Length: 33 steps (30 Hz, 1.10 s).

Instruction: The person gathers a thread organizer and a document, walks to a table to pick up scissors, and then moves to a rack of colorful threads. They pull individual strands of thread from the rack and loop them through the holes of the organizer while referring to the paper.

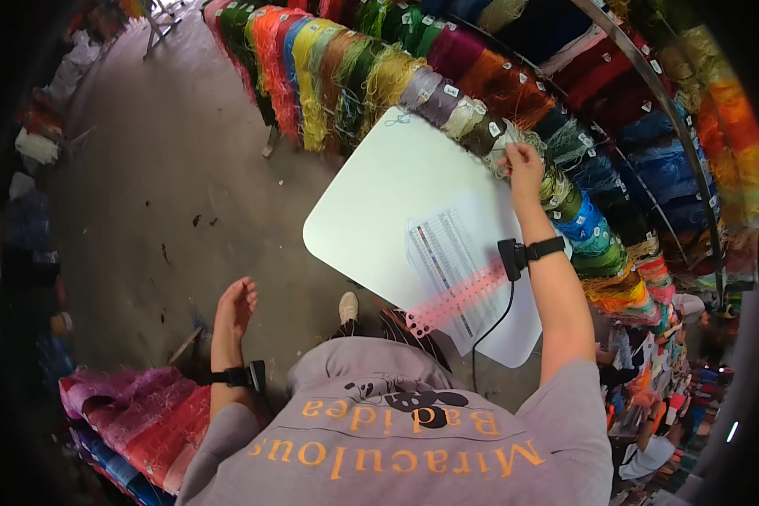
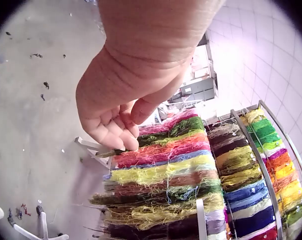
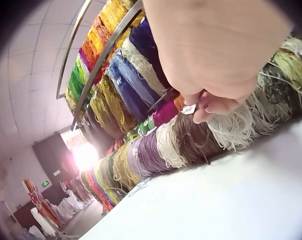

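My right hand (image 1: 524,173) is at the rack beyond the table, fingers curled, pinching the top of a white skein of thread (image 3: 234,129). Beside its fingertips, a small white tag (image 3: 189,109) overlaps the neighbouring brown skein (image 3: 191,137). My left hand (image 1: 236,305) hangs loosely curled over the floor on the left, holding nothing. In the left wrist view, that left hand (image 2: 113,120) overlaps the distant coloured skeins (image 2: 166,175). On the white table (image 1: 363,202) lie printed sheets (image 1: 451,253) with a translucent pink ruler-like strip (image 1: 460,297) across them.
Rows of tagged skeins (image 1: 430,93) hang along the table's far edge, with metal rails (image 1: 649,76) above them. Pink and red skeins (image 1: 143,422) lie at lower left. A loose bluish thread (image 1: 396,120) lies at the table's far corner. Concrete floor (image 1: 160,194) extends left.
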Motion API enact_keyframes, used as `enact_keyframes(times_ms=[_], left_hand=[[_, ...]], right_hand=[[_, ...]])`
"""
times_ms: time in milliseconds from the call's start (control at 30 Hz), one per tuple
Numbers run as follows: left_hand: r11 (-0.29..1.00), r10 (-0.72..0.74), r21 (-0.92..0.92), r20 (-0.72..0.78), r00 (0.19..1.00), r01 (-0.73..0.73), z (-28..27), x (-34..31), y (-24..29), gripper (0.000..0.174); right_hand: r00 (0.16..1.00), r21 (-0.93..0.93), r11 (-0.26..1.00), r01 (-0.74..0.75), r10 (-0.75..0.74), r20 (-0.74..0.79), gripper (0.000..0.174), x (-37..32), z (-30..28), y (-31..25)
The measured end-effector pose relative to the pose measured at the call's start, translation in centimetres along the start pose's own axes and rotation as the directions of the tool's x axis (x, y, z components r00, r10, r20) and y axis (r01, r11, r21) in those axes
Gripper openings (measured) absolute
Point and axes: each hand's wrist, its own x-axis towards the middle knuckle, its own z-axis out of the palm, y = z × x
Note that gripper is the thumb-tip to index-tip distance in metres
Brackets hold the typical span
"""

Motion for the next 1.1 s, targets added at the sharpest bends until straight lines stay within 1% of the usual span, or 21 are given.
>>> enact_keyframes(times_ms=[33,67,100,133,167,200,233,300,333,367,400,467,533,633,733,767,867,900,967,1033,1100], left_hand=[[1.000,-0.008,-0.013,-0.011,1.000,0.008,0.6,0.0,0.0,0.020],[1.000,-0.015,0.009,0.021,1.000,0.015,1.1,0.0,-0.1,0.020],[0.999,-0.021,0.030,0.054,0.998,0.020,1.7,0.1,-0.1,0.019],[1.000,-0.029,0.015,0.047,0.998,0.028,2.3,0.2,-0.2,0.019],[0.998,-0.049,0.049,0.079,0.996,0.046,2.9,0.3,-0.4,0.019],[0.995,-0.071,0.082,0.110,0.991,0.062,3.6,0.3,-0.7,0.018],[0.995,-0.077,0.063,0.103,0.992,0.071,4.3,0.3,-1.0,0.018],[0.983,-0.123,0.153,0.171,0.978,0.097,5.8,0.1,-1.9,0.018],[0.986,-0.123,0.129,0.162,0.979,0.102,6.5,0.0,-2.4,0.018],[0.979,-0.135,0.177,0.177,0.975,0.103,7.3,-0.2,-2.8,0.017],[0.969,-0.145,0.226,0.192,0.971,0.101,7.9,-0.5,-3.4,0.017],[0.972,-0.133,0.217,0.180,0.975,0.093,9.1,-1.3,-4.4,0.017],[0.974,-0.119,0.213,0.166,0.979,0.083,10.0,-2.4,-6.0,0.017],[0.977,-0.112,0.194,0.139,0.984,0.084,11.1,-3.5,-8.2,0.017],[0.966,-0.189,0.203,0.127,0.974,0.161,13.1,-5.2,-10.6,0.018],[0.966,-0.185,0.205,0.121,0.975,0.157,13.5,-5.6,-11.4,0.018],[0.959,-0.212,0.226,0.172,0.962,0.171,14.4,-6.7,-13.1,0.018],[0.962,-0.198,0.224,0.166,0.966,0.159,14.5,-7.1,-13.3,0.018],[0.947,-0.179,0.297,0.169,0.969,0.123,14.6,-7.7,-13.4,0.018],[0.950,-0.147,0.297,0.151,0.978,0.097,14.4,-8.2,-13.3,0.018],[0.948,-0.098,0.310,0.088,0.991,0.066,14.2,-8.7,-13.2,0.018]], right_hand=[[1.000,0.149,0.989,0.001,0.000,-0.010,0.015,-1.1,-0.3,-1.3],[0.998,0.247,0.968,-0.048,0.054,-0.018,0.014,-2.5,-0.5,-2.7],[0.998,0.235,0.970,-0.054,0.056,-0.005,0.014,-3.2,-1.2,-2.5],[0.996,0.294,0.952,-0.085,0.089,0.003,0.014,-3.6,-2.3,-2.2],[0.993,0.349,0.930,-0.118,0.122,0.012,0.014,-4.2,-3.4,-2.2],[0.992,0.333,0.935,-0.126,0.124,0.026,0.014,-5.0,-4.5,-2.3],[0.987,0.326,0.932,-0.158,0.148,0.056,0.014,-5.9,-5.6,-2.6],[0.980,0.301,0.934,-0.194,0.169,0.107,0.014,-7.5,-7.4,-3.1],[0.980,0.283,0.938,-0.200,0.189,0.066,0.014,-8.3,-8.2,-3.2],[0.978,0.266,0.942,-0.206,0.206,0.027,0.014,-9.0,-9.0,-3.3],[0.978,0.252,0.945,-0.208,0.203,0.048,0.014,-9.6,-9.8,-3.4],[0.970,0.240,0.940,-0.242,0.243,0.025,0.014,-10.7,-11.2,-3.3],[0.968,0.221,0.942,-0.253,0.246,0.057,0.014,-11.6,-12.1,-2.9],[0.961,0.209,0.938,-0.276,0.263,0.086,0.013,-12.6,-12.4,-2.7],[0.960,0.180,0.945,-0.274,0.257,0.109,0.014,-13.4,-12.4,-2.5],[0.961,0.160,0.952,-0.260,0.239,0.140,0.015,-13.4,-12.4,-2.4],[0.958,0.146,0.960,-0.240,0.210,0.194,0.016,-13.9,-12.4,-2.5],[0.956,0.147,0.960,-0.236,0.203,0.209,0.016,-13.9,-12.2,-2.6],[0.956,0.154,0.961,-0.230,0.193,0.223,0.017,-13.9,-11.9,-2.8],[0.955,0.155,0.963,-0.222,0.182,0.236,0.017,-13.6,-11.8,-2.6],[0.956,0.157,0.964,-0.214,0.174,0.236,0.016,-13.1,-11.8,-2.1]])
